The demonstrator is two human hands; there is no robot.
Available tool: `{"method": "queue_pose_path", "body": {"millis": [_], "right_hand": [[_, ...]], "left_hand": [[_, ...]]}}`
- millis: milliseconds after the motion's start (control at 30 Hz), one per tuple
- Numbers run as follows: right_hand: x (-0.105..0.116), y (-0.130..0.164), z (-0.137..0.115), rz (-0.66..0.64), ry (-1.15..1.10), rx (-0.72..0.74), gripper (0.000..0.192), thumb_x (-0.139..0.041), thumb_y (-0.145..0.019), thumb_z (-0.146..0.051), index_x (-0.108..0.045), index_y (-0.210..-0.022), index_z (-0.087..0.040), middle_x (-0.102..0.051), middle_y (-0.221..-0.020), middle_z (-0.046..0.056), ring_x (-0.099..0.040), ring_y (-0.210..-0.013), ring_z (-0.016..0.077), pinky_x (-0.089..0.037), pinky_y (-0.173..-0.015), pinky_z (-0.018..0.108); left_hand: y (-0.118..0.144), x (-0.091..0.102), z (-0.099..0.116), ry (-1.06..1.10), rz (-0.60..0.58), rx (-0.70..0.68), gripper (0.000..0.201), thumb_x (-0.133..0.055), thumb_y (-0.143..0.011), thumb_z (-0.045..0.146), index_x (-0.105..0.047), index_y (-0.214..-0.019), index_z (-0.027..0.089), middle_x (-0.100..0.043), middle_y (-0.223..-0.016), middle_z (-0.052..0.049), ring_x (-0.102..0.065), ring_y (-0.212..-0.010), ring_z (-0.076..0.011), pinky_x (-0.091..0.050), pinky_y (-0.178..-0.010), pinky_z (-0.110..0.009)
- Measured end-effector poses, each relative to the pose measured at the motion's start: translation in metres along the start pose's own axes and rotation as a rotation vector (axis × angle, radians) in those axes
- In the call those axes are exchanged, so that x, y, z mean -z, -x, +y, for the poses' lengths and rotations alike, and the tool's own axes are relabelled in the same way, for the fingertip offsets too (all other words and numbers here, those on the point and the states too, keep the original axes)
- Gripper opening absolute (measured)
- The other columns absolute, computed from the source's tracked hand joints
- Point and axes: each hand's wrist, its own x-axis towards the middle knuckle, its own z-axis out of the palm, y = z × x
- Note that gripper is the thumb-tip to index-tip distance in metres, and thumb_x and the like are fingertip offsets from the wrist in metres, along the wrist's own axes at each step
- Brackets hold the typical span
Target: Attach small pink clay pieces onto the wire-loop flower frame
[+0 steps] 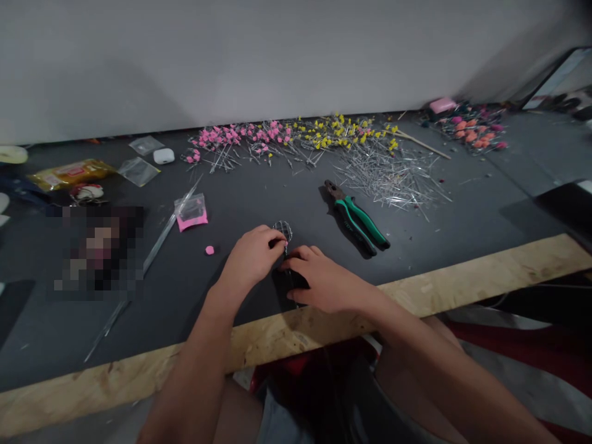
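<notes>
Near the table's front edge lies a small piece with a round wire-mesh head [283, 230] and a thin wire stem. My left hand [254, 259] pinches it just below the head, where a speck of pink shows at the fingertips. From the right, my right hand [321, 280] curls its fingers round the stem, partly hiding it. A small pink lump [209, 250] sits left of my left hand. Green-handled pliers [358, 222] rest to the right with dark jaws pointing away from me.
Along the wall lie wire stems with pink tips [240, 135], yellow tips [342, 131] and coral tips [476, 132], beside a pile of bare wires [393, 176]. Leftward are a pink-filled bag [192, 213], long wire strands [161, 237] and a white case [163, 156]. A wooden edge strip [485, 271] borders the table.
</notes>
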Motion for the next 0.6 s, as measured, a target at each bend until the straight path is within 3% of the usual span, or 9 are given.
{"method": "queue_pose_path", "body": {"millis": [400,600], "right_hand": [[0.002,0.004,0.003,-0.040,-0.034,0.020,0.056,-0.071,-0.066,-0.032,-0.056,-0.118,-0.018,-0.049,-0.116,0.013,-0.043,-0.105,0.0279,-0.037,-0.091,0.040],[0.001,0.002,0.004,-0.010,-0.031,-0.004,0.053,-0.071,-0.067,-0.027,-0.057,-0.117,-0.016,-0.051,-0.116,0.012,-0.044,-0.104,0.0259,-0.037,-0.093,0.040]], "left_hand": [[0.004,0.003,-0.002,0.161,0.038,0.017,0.028,-0.044,-0.081,0.021,-0.065,-0.099,0.021,-0.066,-0.102,-0.004,-0.060,-0.091,-0.0175,-0.046,-0.078,-0.030],[0.005,0.013,-0.009,0.216,0.090,0.075,0.027,-0.045,-0.079,0.022,-0.065,-0.097,0.022,-0.067,-0.102,-0.004,-0.061,-0.092,-0.0180,-0.046,-0.081,-0.031]]}}
